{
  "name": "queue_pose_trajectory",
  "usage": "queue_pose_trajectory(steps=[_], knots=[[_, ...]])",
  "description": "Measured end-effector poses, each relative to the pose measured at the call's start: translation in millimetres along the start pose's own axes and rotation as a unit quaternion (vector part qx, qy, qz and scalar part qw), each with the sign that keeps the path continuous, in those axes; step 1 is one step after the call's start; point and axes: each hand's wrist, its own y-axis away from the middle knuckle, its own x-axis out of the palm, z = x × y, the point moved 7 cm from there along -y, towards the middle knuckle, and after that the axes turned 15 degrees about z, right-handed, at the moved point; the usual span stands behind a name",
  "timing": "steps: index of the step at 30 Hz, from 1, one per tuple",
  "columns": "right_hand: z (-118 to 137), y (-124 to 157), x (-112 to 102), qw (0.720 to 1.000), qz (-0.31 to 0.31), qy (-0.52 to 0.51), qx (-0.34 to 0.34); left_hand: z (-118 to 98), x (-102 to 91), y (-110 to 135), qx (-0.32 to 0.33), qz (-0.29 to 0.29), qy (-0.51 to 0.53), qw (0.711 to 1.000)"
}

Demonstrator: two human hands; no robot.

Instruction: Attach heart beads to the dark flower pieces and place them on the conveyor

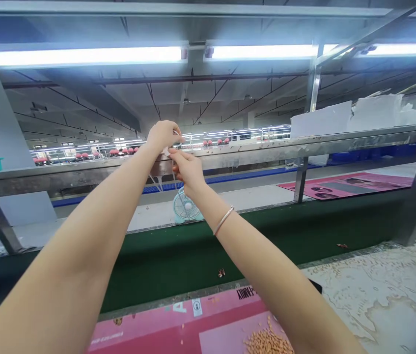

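Note:
Both arms reach up and forward to the metal shelf rail (230,153). My left hand (162,135) is at the rail's top, its fingers bent closed; what they hold, if anything, is hidden. Just to its right, my right hand (190,172) pinches a small white strip (166,151), perhaps tape or cord. White strings (158,183) dangle from the rail below the hands. A small light-blue fan (186,205) stands or hangs beneath my right hand, partly covered by it.
A green conveyor belt (163,268) runs across below the rail. Nearer lies a pink printed sheet (149,334) with a pile of small brown pieces (268,340). Another pink sheet (362,186) lies beyond the belt. White boxes (321,119) sit on the shelf at right.

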Motion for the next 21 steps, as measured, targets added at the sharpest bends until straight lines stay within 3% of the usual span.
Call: queue_pose_trajectory(steps=[5, 10, 21], knots=[[-5.5, 8.1, -5.0, 0.995, 0.011, 0.097, -0.034, 23.7, -0.3, -7.9, -0.008, 0.014, -0.001, 1.0], [-4.9, 12.0, -16.2, 0.969, 0.02, 0.241, -0.05, 35.2, 1.5, -2.3, -0.015, 0.04, -0.01, 0.999], [40.0, 1.0, -17.7, 0.857, -0.029, 0.5, -0.122, 44.9, 6.3, 16.2, -0.029, 0.108, -0.033, 0.993]])
